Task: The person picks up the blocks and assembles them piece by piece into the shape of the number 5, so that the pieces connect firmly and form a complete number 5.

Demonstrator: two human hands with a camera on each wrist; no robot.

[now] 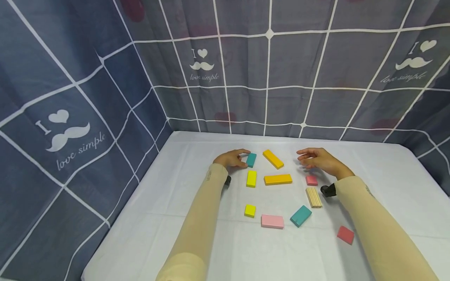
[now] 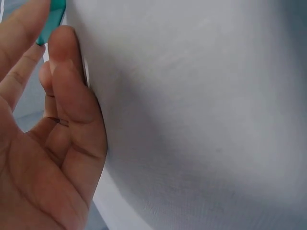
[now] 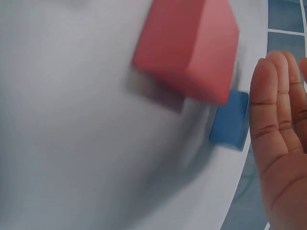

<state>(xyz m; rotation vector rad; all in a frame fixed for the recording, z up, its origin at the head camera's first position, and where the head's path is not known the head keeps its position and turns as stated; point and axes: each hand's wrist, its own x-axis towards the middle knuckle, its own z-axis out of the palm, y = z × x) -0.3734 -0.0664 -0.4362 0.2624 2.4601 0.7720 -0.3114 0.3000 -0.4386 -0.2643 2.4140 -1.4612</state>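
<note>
In the head view my left hand (image 1: 232,158) has its forefinger and thumb at the two ends of a small teal block (image 1: 251,160), pinching it at the table. The left wrist view shows that hand's other fingers curled beside the white cloth, with part of the teal block (image 2: 55,21) at the top. My right hand (image 1: 321,160) hovers palm inward, fingers loosely extended and holding nothing. Just below it lies a red block (image 1: 311,180). The right wrist view has this red block (image 3: 192,48) close up and a blue block (image 3: 230,120) beside the fingers.
Around the hands on the white table (image 1: 183,234) lie two orange bars (image 1: 273,159), two yellow blocks (image 1: 251,179), a pink block (image 1: 272,221), a larger teal block (image 1: 300,216), a ridged wooden block (image 1: 314,197) and another red block (image 1: 346,235). Grey checked curtains (image 1: 242,105) stand behind.
</note>
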